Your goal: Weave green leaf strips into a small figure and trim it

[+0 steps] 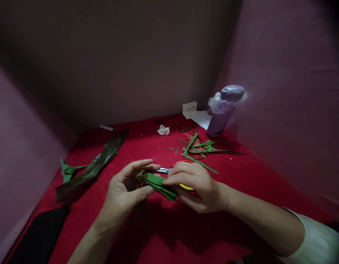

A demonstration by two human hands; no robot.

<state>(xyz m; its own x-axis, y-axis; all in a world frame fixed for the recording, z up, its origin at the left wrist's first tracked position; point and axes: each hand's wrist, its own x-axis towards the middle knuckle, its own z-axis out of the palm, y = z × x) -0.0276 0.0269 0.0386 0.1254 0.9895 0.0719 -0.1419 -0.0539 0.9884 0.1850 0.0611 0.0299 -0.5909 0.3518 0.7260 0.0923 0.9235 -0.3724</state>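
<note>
A folded bundle of green leaf strips [160,183] with a brownish end is held between my two hands above the red table. My left hand [128,185] grips its brown end, thumb below and fingers curved over the top. The fingers of my right hand [197,187] are closed on the bundle's other end, where the loose green edges fan out. Just behind it lies a pair of scissors [164,170], its metal blades pointing left and a yellow handle loop showing by my right hand. Whether my right hand touches the scissors is hidden.
A long dark leaf [103,157] and a folded green leaf piece [67,170] lie left. Green cuttings [191,145] and thin sticks lie behind my right hand. A purple bottle [220,121], crumpled tissue [163,129], white card [189,109], pen-like item [108,128] and black object [39,234] surround them.
</note>
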